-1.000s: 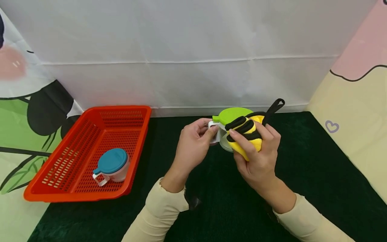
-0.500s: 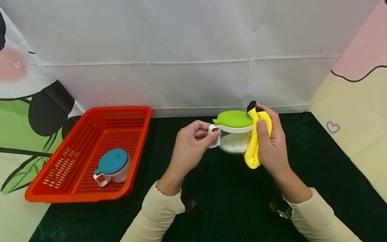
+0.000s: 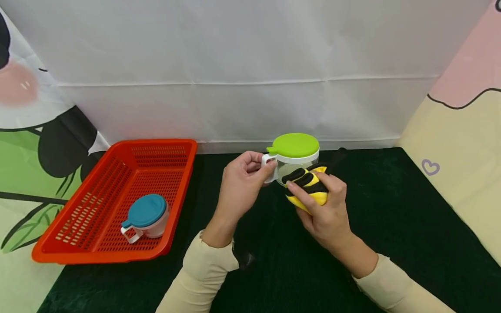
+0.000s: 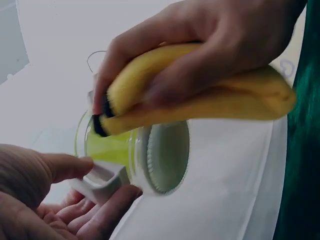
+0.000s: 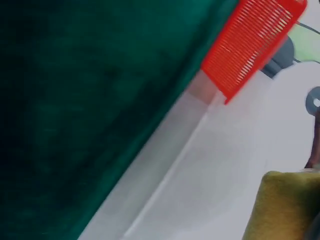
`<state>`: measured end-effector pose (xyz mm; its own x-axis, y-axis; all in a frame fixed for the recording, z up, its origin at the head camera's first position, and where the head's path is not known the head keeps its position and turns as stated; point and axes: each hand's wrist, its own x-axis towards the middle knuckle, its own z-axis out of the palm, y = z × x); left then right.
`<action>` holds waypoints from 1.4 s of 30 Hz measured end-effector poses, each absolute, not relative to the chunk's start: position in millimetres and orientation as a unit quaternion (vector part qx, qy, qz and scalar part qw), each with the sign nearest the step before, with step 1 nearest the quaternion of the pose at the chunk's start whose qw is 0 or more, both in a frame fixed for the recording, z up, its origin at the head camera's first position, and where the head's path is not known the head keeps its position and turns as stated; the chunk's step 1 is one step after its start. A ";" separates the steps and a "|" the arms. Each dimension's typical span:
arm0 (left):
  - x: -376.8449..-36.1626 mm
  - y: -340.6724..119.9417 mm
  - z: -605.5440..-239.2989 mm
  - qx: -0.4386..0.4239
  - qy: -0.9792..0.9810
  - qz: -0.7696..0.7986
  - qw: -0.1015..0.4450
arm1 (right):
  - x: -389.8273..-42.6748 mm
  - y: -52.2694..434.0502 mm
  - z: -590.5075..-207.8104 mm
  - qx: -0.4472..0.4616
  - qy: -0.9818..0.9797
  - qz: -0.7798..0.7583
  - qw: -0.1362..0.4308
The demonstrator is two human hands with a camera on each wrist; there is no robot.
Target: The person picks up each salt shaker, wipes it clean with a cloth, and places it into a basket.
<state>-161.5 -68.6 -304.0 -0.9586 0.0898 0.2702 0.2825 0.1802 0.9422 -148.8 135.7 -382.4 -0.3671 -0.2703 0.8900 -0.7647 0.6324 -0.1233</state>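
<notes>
A clear jar with a lime-green lid (image 3: pixel 295 145) and a white handle (image 3: pixel 269 161) is held up above the dark green cloth (image 3: pixel 297 261). My left hand (image 3: pixel 244 182) pinches that handle; the left wrist view shows thumb and fingers around the handle (image 4: pixel 100 181) and the jar's round base (image 4: pixel 167 156). My right hand (image 3: pixel 322 208) grips a yellow cloth with black stripes (image 3: pixel 307 184) and presses it against the jar's front side. In the left wrist view the yellow cloth (image 4: pixel 210 102) lies under the right hand's fingers (image 4: pixel 200 55). The right wrist view catches only a corner of the yellow cloth (image 5: pixel 287 207).
A red plastic basket (image 3: pixel 78 234) sits at the left on the dark green cloth, and inside it lies a jar with a blue lid (image 3: pixel 145 214) and white handle. A white backdrop (image 3: pixel 242 69) closes off the back. The red basket (image 5: pixel 250 45) shows in the right wrist view too.
The right hand moved the yellow cloth from the jar's right side round to its front and lower. The jar rose slightly and shifted left in the left hand.
</notes>
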 end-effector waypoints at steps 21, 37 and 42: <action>-158.3 -67.7 -302.1 -0.121 -0.829 -0.533 0.117 | -139.1 142.3 -378.0 0.327 -0.825 0.235 0.396; -159.6 -65.0 -306.6 -0.117 -0.840 -0.513 0.132 | -139.7 139.9 -370.5 0.314 -0.844 0.224 0.373; -160.8 -71.9 -302.6 -0.123 -0.829 -0.534 0.108 | -134.7 141.1 -383.4 0.326 -0.841 0.232 0.365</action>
